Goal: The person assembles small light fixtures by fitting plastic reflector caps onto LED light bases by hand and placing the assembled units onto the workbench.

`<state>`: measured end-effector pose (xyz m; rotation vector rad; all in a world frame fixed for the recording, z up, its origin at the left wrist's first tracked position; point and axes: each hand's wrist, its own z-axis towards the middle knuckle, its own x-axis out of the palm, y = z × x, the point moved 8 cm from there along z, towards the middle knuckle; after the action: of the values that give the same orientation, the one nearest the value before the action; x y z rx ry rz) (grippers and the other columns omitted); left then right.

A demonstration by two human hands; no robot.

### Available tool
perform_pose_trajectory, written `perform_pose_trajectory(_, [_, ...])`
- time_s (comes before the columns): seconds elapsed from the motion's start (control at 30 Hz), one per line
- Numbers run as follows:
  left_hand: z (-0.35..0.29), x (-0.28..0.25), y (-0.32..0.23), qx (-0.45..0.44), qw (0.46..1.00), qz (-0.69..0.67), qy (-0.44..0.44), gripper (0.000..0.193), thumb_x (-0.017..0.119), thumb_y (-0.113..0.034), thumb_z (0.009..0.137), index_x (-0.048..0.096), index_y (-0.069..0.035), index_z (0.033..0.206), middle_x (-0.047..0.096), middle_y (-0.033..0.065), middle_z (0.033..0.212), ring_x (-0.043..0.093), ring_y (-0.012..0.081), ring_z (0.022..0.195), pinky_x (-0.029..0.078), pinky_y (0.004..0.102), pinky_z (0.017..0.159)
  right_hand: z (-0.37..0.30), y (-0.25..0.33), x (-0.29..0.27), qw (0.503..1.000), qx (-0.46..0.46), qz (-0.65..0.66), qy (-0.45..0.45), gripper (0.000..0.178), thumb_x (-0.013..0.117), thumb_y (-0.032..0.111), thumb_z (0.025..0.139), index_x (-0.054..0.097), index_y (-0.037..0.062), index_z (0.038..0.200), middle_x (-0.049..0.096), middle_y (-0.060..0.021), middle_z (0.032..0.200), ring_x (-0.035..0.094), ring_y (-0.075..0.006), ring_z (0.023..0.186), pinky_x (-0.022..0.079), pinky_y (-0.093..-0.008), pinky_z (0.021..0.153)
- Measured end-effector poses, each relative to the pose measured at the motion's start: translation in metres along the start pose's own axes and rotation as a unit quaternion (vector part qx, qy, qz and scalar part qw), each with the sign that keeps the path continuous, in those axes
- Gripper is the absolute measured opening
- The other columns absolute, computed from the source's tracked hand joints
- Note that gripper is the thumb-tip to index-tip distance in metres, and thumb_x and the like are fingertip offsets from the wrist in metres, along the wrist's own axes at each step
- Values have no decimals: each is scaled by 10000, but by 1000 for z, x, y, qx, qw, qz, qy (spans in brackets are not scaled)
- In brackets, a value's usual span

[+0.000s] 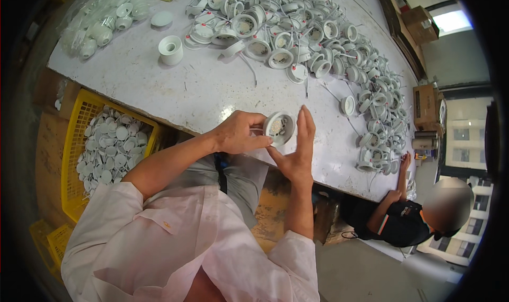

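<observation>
Over the table's near edge, my left hand (pixel 239 134) grips a round white lamp housing (pixel 280 129) by its left side, thumb in front. The housing's open face is turned up and shows a pale disc with small dark spots inside. My right hand (pixel 298 158) is on the other side of it, fingers stretched upward and thumb apart. Its thumb tip comes up to the lower rim; whether it touches I cannot tell. Farther off on the table lies a big heap of similar white housings (pixel 281 58) with wires and red connectors. One housing (pixel 347 106) lies slightly apart.
A white cup-shaped part (pixel 170 50) and a white disc (pixel 162 19) stand at the far left, beside a clear bag of white bulbs (pixel 101 29). A yellow basket (pixel 68 159) of small white parts is at my left. Another person (pixel 403 220) sits at the right.
</observation>
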<state>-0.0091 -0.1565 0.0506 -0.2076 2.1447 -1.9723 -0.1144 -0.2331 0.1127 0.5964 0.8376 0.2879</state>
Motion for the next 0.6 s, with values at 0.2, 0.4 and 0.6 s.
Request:
perform_pose_trajectory(0.2, [-10,-13,14,29,994,-70,-83,361,679,-156,782,627,14,1096,684,107,943,626,134,858,507,283,778,-31,-71,32,877,337,340,-36,458,646,42,842,495,-48,1264,610,-142,1100,621,-142,866,512,-239,717])
perform_pose_trajectory(0.4, [-23,-27,19,-15,991,13,-129,293,668,-93,794,619,15,1062,652,62,863,560,85,767,477,250,689,-30,-74,70,888,382,254,-18,177,642,72,851,635,-42,986,655,-54,839,591,-97,752,477,-227,684])
perform_pose_trajectory(0.6, [-40,-48,43,-28,984,-51,-168,316,649,-87,807,606,36,1095,646,41,895,568,83,794,480,243,714,-20,-64,105,894,384,231,22,186,642,93,847,646,-38,979,664,-61,863,591,-94,759,476,-237,699])
